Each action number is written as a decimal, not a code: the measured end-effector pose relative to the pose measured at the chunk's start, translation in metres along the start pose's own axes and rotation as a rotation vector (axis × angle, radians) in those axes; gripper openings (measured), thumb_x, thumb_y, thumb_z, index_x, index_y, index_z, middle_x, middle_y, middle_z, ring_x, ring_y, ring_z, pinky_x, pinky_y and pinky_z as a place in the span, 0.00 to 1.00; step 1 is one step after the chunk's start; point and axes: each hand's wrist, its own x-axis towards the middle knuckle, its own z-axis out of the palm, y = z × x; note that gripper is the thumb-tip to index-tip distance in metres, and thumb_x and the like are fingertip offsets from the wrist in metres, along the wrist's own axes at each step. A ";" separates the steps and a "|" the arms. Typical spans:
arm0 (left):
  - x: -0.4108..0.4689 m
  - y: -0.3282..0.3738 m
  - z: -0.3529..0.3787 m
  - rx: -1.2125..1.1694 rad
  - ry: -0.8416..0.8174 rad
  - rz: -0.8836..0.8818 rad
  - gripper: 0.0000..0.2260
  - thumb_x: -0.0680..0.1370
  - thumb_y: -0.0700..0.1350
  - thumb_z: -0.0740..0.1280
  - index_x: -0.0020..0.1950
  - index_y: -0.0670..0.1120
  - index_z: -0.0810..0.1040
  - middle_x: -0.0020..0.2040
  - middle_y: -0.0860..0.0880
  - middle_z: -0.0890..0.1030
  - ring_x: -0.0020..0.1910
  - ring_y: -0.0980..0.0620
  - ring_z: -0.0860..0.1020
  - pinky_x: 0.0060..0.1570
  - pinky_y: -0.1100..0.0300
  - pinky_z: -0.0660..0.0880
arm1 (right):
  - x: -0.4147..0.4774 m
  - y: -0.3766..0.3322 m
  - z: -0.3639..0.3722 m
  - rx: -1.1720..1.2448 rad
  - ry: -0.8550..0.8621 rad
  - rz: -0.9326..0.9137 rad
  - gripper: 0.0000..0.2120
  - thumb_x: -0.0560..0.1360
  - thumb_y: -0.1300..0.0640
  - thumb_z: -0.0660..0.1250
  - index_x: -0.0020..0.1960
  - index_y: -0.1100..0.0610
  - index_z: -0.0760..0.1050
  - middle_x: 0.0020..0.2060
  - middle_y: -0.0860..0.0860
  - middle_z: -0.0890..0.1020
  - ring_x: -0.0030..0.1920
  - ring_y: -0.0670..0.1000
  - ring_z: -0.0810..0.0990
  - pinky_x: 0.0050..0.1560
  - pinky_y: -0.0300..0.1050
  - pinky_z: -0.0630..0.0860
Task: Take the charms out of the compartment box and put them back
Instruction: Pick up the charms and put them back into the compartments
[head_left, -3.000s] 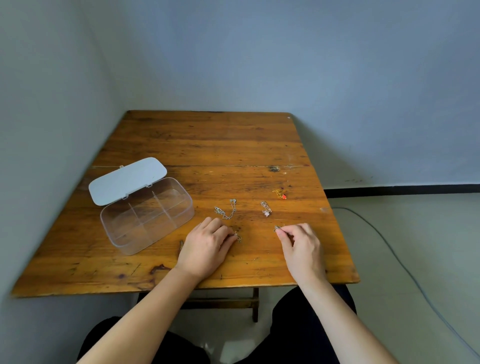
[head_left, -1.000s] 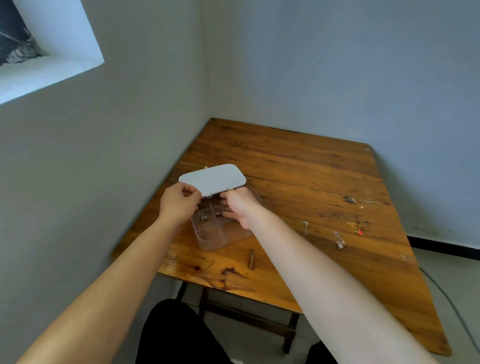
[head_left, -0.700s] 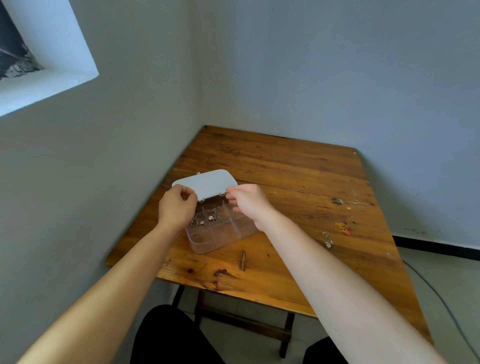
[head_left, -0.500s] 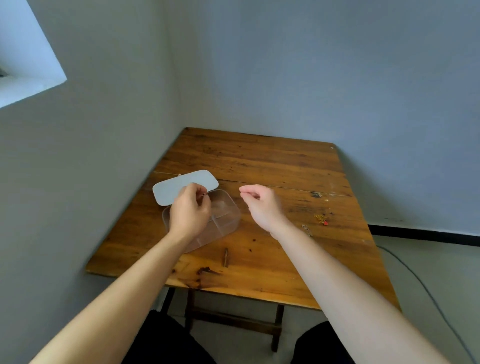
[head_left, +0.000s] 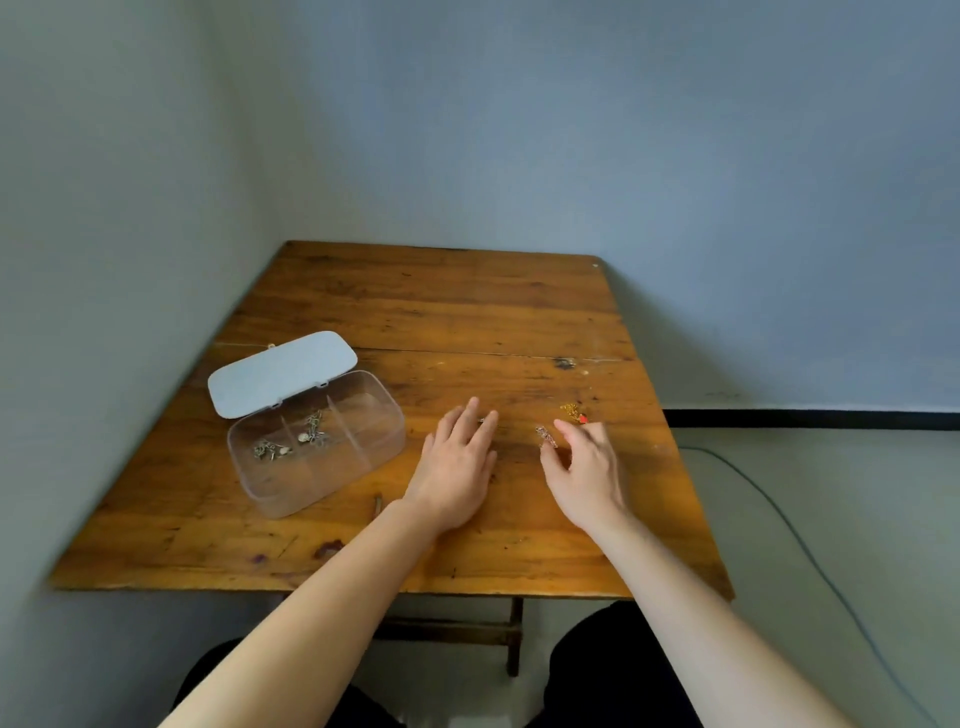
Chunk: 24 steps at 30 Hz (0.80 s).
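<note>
A clear compartment box stands on the left of the wooden table with its pale lid swung open behind it. Silver charms lie in its middle compartment and more silver charms in the left one. My left hand lies flat on the table right of the box, fingers spread over a small silver charm at its fingertips. My right hand hovers with fingers apart right beside a silver charm. A gold charm with a red bead lies just beyond.
The table stands in a corner, with walls to the left and behind. A short dark stick lies near the front, below the box. A grey cable runs over the floor on the right.
Both hands have left the box and come right to the loose charms on the table. Two charms picked up earlier now lie in the box. The camera has turned back to the table's middle.
</note>
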 end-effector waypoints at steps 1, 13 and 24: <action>0.002 -0.002 0.003 0.022 -0.033 0.012 0.24 0.84 0.52 0.52 0.80 0.51 0.54 0.81 0.46 0.50 0.79 0.44 0.48 0.75 0.45 0.54 | -0.002 0.003 0.003 -0.017 -0.002 -0.018 0.23 0.80 0.48 0.65 0.72 0.56 0.72 0.60 0.52 0.73 0.60 0.52 0.74 0.56 0.39 0.68; -0.014 0.001 0.010 0.061 0.302 0.106 0.11 0.75 0.37 0.69 0.56 0.39 0.83 0.56 0.42 0.84 0.55 0.42 0.81 0.55 0.49 0.79 | -0.005 0.007 0.008 -0.083 0.120 -0.202 0.15 0.79 0.55 0.66 0.65 0.54 0.80 0.48 0.51 0.73 0.47 0.50 0.73 0.46 0.46 0.77; -0.017 0.018 -0.004 0.092 0.122 0.113 0.11 0.72 0.30 0.70 0.54 0.35 0.82 0.54 0.39 0.83 0.53 0.40 0.79 0.46 0.49 0.81 | -0.010 0.007 0.006 -0.071 0.103 -0.189 0.09 0.80 0.54 0.66 0.53 0.58 0.81 0.49 0.54 0.78 0.50 0.52 0.76 0.49 0.43 0.74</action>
